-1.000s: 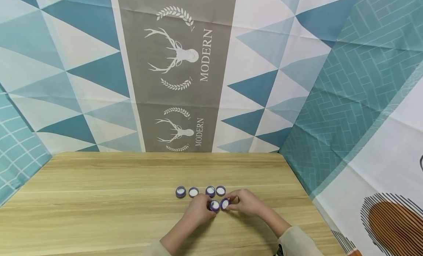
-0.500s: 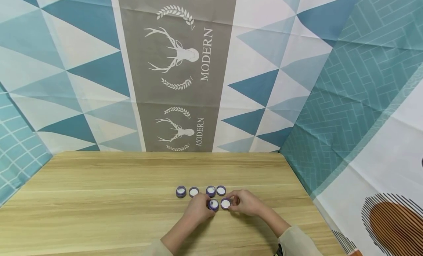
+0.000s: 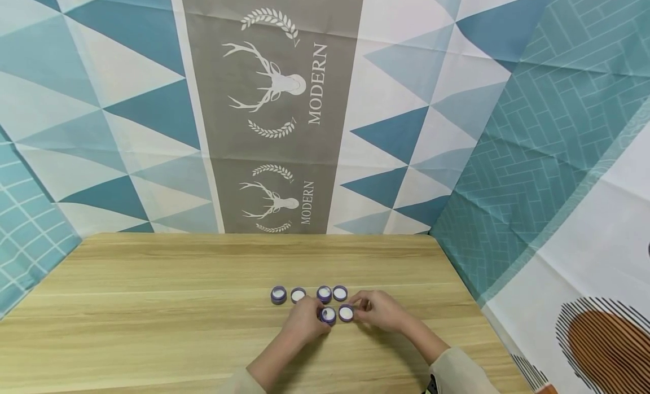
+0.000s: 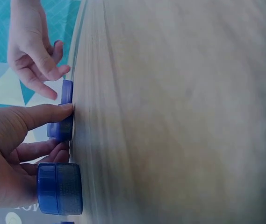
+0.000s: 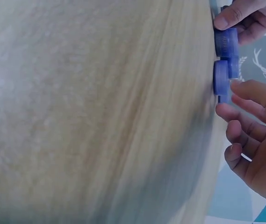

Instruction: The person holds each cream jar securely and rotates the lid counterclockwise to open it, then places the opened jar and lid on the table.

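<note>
On the table, my left hand [image 3: 304,322] grips a small purple jar [image 3: 328,315] with a white top, thumb on the near side. Just right of it lies a shallow purple lid [image 3: 346,313], its white inside facing up. My right hand [image 3: 380,310] is beside that lid with thumb and fingers spread. In the right wrist view a small gap shows between the fingertips [image 5: 222,111] and the lid [image 5: 220,77]. The left wrist view shows the held jar [image 4: 63,127] from the side, partly behind the thumb.
Behind the hands, a row holds a purple jar [image 3: 278,294], a lid [image 3: 298,294], another jar [image 3: 324,293] and another lid [image 3: 339,293]. The wooden table [image 3: 178,326] ends at a patterned cloth backdrop [image 3: 274,157].
The right hand's fingers have come off the lid, which was tilted and now lies flat. With its jar, the left hand has shifted very slightly left.
</note>
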`<state>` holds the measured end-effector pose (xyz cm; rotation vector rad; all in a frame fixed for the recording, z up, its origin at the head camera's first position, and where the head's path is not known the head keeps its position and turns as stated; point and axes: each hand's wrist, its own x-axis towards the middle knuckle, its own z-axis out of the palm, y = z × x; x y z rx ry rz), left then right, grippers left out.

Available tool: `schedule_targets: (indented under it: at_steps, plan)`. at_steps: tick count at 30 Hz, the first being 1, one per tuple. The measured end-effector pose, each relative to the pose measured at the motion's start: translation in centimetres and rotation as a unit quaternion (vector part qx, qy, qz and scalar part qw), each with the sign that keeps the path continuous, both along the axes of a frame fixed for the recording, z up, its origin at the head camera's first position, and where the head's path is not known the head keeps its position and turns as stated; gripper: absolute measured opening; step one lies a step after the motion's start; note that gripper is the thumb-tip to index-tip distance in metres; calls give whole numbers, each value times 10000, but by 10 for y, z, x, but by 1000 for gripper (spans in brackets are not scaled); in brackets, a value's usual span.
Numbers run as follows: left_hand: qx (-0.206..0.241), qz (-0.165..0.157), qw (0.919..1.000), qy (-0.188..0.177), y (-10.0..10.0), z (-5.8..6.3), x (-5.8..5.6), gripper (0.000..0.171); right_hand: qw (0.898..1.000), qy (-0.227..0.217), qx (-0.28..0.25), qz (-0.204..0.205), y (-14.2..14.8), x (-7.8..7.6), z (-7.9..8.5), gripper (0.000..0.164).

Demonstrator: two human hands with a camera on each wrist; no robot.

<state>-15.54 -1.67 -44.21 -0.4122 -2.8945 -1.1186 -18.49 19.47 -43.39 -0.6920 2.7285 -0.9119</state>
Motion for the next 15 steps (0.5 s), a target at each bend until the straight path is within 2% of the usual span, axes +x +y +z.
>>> schedule_targets:
  at_steps: [8, 15]
  plan:
    - [339, -36, 9992, -215, -7, 9, 1, 50, 9985, 504, -35, -229, -6, 0, 14, 22]
    - [556, 28, 9973, -478, -20, 21, 5, 47, 9976, 682, -41, -127, -12, 5, 22, 25]
